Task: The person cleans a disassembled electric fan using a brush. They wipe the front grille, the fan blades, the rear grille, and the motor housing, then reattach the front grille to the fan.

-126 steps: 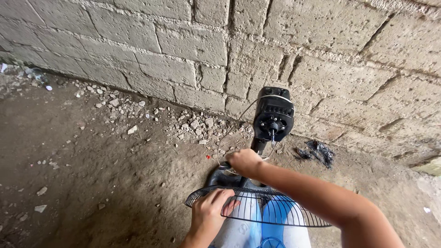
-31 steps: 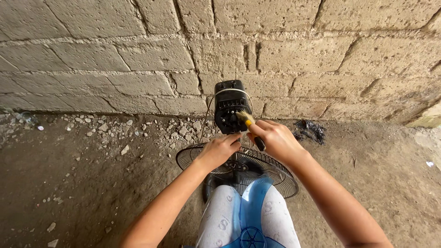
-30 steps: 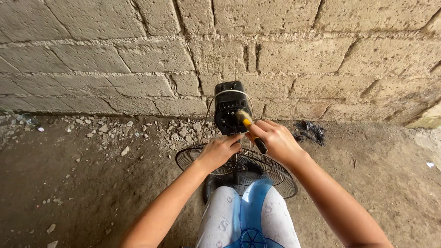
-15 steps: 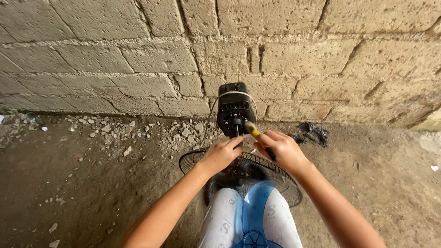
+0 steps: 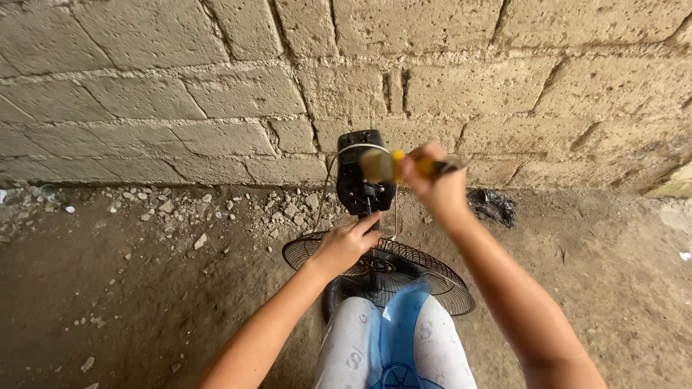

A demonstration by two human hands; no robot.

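Your left hand is resting with loosely curled fingers on the fan's neck, just above the wire fan guard on the dirt floor. The black fan motor housing is standing upright against the block wall. Your right hand is gripping a yellow-handled screwdriver closed-fisted beside the housing.

Both forearms extend forward from the bottom of the view. The left hand is held low, palm down, wrist straight, with the fingers extended forward and slightly spread. The right hand is raised higher and farther forward, its fingers curled closed in a fist grip, wrist slightly flexed. The hands are apart.
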